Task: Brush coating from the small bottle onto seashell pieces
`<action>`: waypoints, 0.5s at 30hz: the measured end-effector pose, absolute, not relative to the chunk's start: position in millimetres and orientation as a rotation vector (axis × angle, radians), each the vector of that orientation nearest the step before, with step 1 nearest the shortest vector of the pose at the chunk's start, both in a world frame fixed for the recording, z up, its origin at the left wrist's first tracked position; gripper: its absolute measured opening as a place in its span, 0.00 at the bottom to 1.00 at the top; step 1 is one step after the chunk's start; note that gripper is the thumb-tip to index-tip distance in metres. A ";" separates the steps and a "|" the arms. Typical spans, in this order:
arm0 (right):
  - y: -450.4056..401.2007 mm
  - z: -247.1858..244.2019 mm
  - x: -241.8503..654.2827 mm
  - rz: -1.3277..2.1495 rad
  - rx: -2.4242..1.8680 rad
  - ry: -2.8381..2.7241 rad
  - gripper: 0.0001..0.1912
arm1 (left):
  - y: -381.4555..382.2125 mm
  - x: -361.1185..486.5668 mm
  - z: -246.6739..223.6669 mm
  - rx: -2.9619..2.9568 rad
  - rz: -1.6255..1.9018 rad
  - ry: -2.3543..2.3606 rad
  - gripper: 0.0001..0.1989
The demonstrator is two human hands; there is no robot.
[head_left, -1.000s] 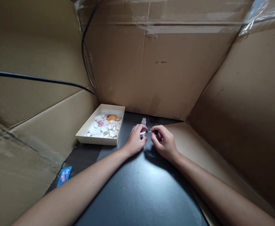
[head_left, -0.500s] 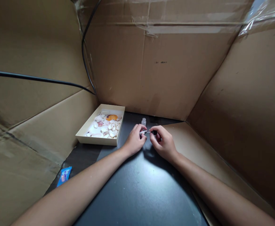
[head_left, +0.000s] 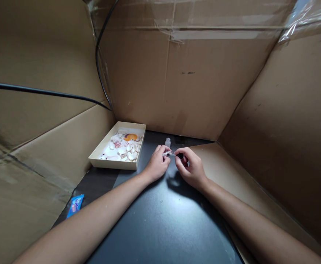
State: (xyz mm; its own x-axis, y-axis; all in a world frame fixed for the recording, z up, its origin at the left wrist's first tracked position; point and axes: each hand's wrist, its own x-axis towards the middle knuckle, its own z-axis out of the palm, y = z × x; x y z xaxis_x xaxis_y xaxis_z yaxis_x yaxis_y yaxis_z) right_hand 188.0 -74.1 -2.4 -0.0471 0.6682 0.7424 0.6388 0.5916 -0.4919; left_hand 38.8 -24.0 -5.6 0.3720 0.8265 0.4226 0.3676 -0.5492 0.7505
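Observation:
My left hand (head_left: 159, 162) is closed in a pinch around a small white shell (head_left: 166, 154), mostly hidden by the fingers. Facing it, my right hand (head_left: 190, 165) grips a brush with a black cap (head_left: 180, 156). Its thin pale stem points left and its tip meets or nearly meets the shell. Just behind the left fingers stands a small uncapped bottle (head_left: 168, 142), clear to whitish. To the left, a cream box (head_left: 113, 164) holds several pale shells (head_left: 122, 150) and an orange one (head_left: 130, 137).
Both hands are above a dark tabletop (head_left: 155, 223). A blue packet (head_left: 75, 206) lies by my left forearm. Cardboard walls (head_left: 193, 88) enclose the back and sides, and a flat cardboard sheet (head_left: 218, 165) lies at the right. A black cable (head_left: 47, 92) runs along the left wall.
The brush tip and the shell have shifted slightly against each other between my fingers. Both hands stay almost in place, and the bottle and box have not moved.

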 end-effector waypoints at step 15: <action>-73.1 -3.0 188.7 0.025 -1.089 -1.682 0.05 | -24.6 39.5 -5.3 2.003 1.061 1.045 0.08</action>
